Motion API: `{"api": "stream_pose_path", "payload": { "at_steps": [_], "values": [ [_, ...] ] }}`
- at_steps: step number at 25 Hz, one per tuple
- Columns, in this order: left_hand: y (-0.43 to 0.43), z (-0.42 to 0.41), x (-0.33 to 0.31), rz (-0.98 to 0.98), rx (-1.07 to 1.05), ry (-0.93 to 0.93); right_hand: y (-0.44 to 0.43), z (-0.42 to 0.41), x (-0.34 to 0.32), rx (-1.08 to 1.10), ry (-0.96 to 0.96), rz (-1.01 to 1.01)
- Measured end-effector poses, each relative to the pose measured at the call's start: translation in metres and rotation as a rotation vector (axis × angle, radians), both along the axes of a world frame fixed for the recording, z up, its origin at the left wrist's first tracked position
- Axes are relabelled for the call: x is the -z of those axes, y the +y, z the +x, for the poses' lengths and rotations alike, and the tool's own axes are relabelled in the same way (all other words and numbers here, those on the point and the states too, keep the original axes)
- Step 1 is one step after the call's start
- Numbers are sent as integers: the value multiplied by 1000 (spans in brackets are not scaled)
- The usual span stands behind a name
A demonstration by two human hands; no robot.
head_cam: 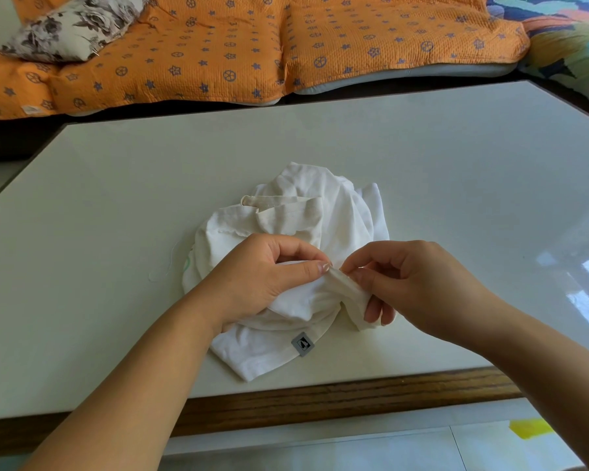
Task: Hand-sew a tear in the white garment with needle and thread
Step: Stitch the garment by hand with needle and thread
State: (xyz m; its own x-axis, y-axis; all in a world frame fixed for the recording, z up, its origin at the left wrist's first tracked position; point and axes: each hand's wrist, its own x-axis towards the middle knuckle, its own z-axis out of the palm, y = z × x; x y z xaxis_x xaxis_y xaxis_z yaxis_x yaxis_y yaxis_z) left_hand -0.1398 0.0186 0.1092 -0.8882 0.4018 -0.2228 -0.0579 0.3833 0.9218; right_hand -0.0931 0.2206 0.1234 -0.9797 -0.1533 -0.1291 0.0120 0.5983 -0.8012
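Surroundings: the white garment (306,212) lies bunched at the middle of a pale table (116,198), well clear of its edges. Behind the far edge runs a seat under an orange quilted cover (218,45), with a floral pillow (75,25) at its left end and a multicoloured blanket (565,35) at far right. A loop of thread (165,266) lies on the tabletop just beside the garment's left side. A strip of yellow tape (531,428) sits on the tiled floor (354,447) below the near edge. My forearms cross that edge and cover the garment's near flanks.

Materials: the tabletop is smooth and glossy, mirroring a window at right, and its near rim is dark wood grain. The garment is soft knit, deeply creased, with a stitched hem and a small grey label (302,344) at its near edge. The cover is puckered and printed with blue stars and wheels.

Grip: my left hand (266,277) pinches a raised fold of the garment between thumb and forefinger. My right hand (419,280) pinches the same fold from the other side, its lower fingers curled behind the cloth.

Obscured: I cannot make out the tear or a needle, since my fingertips cover the fold's tip.
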Motion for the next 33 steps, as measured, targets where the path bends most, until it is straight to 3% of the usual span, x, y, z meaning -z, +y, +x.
{"api": "stream_pose_path", "payload": {
  "at_steps": [17,23,33],
  "values": [
    [3,-1,4,52,20,-42,-3,0,8,-5,8,-67],
    [3,-1,8,121,8,-86,-4,-3,13,90,-37,-149],
    [8,-2,12,187,-72,-121,-18,6,14,119,49,-251]
  ]
}}
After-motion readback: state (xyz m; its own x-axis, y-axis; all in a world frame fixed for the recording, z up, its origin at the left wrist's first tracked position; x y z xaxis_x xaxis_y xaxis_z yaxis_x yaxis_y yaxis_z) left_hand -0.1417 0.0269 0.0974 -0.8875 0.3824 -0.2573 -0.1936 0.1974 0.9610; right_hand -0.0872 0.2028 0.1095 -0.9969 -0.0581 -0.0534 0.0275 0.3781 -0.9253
